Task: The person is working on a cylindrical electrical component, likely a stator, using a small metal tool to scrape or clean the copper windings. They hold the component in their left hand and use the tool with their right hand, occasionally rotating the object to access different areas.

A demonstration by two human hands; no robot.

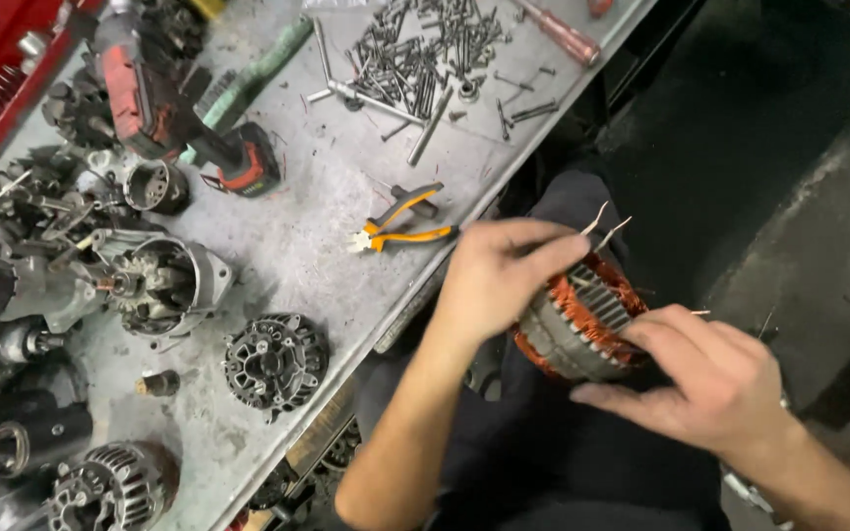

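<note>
A round stator (582, 320) with copper windings and a grey slotted core is held over my lap, just off the edge of the workbench. My left hand (499, 275) grips its left side, fingers curled over the top rim. My right hand (715, 379) holds its right side, thumb and fingers on the windings. Thin wire leads (607, 228) stick up from the top of the stator.
The grey workbench (317, 246) carries orange-handled pliers (400, 228), a red and black cordless driver (174, 118), a pile of bolts and screws (425, 54), alternator housings (164, 280), a black end cover (275, 361) and a red-handled screwdriver (565, 34). Dark floor lies to the right.
</note>
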